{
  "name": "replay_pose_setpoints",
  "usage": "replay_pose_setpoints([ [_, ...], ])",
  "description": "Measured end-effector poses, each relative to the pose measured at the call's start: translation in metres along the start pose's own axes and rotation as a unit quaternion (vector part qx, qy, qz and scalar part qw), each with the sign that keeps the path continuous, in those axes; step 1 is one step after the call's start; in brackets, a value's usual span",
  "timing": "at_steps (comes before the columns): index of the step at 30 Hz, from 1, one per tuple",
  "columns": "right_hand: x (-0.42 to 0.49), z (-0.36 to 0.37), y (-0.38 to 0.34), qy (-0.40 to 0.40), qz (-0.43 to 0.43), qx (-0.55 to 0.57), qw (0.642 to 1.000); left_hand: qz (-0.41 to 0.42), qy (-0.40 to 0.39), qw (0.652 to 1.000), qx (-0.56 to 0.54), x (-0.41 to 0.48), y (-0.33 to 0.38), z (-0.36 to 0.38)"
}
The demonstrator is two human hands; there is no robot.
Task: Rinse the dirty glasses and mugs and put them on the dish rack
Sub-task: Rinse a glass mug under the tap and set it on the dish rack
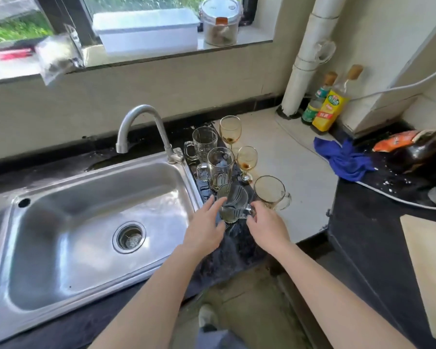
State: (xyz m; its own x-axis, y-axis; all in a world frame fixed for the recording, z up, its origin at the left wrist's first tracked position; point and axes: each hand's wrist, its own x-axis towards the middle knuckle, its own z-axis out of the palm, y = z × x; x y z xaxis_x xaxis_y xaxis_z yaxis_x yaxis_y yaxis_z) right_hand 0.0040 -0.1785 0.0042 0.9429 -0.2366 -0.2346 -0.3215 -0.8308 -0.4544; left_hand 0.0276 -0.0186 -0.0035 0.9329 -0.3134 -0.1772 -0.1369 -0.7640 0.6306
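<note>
**Both hands on one mug by the sink**

The right hand [267, 226] grips the handle of a clear mug [233, 204]. The left hand [207, 226] is spread open, and its fingertips touch the mug's left side. The mug is tipped, with its mouth leaning up and away toward the wall and its base near the hands. Its handle sticks out to the right. It is over the dark counter strip [237, 243], just beside the sink's right edge.

The sink [68, 235] has lots of free room inside. The tap [141, 127] curves over the sink's back edge, and no water is coming out.

Behind the held mug stand five more dirty pieces, close together. There are three mugs and two stem glasses. One tall mug [220, 167] is just behind the held one, and another mug [204, 142] is near the tap's base. A wide brownish mug [269, 191] stands just right of the held mug. The far stem glass [230, 131] and the near stem glass [247, 159] stand upright, each with brown dregs at the bottom.

A blue cloth [342, 157] lies well apart to the right. Two bottles [327, 112] stand in the back corner.
</note>
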Motion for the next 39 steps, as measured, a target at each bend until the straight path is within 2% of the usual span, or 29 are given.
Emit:
replay_pose_setpoints([
  [4,0.004,-0.002,-0.005,-0.021,-0.014,-0.065,0.998,0.041,0.028,0.999,-0.016,0.010,-0.007,-0.001],
  [9,-0.002,0.001,-0.014,-0.025,-0.041,-0.001,0.999,0.058,0.045,0.994,-0.087,0.003,-0.024,-0.016],
  [14,0.003,-0.005,-0.057,-0.074,-0.100,0.066,0.990,0.007,0.036,0.973,-0.230,-0.005,-0.052,-0.056],
  [18,0.022,-0.006,-0.111,-0.153,-0.142,0.082,0.975,-0.010,0.022,0.966,-0.258,0.005,-0.093,-0.092],
  [23,0.059,0.011,-0.164,-0.233,-0.161,0.053,0.958,-0.079,0.062,0.948,-0.302,0.012,-0.145,-0.114],
  [25,0.082,0.017,-0.180,-0.195,-0.149,0.044,0.968,-0.109,0.094,0.944,-0.296,0.014,-0.158,-0.117],
  [29,0.141,0.043,-0.204,-0.019,-0.133,-0.071,0.988,-0.144,0.140,0.945,-0.258,0.018,-0.175,-0.121],
  [34,0.184,0.078,-0.212,-0.006,-0.140,-0.235,0.962,-0.167,0.161,0.941,-0.248,0.027,-0.191,-0.118],
  [39,0.201,0.087,-0.206,0.042,-0.177,-0.314,0.932,-0.169,0.172,0.932,-0.271,0.038,-0.192,-0.114],
])
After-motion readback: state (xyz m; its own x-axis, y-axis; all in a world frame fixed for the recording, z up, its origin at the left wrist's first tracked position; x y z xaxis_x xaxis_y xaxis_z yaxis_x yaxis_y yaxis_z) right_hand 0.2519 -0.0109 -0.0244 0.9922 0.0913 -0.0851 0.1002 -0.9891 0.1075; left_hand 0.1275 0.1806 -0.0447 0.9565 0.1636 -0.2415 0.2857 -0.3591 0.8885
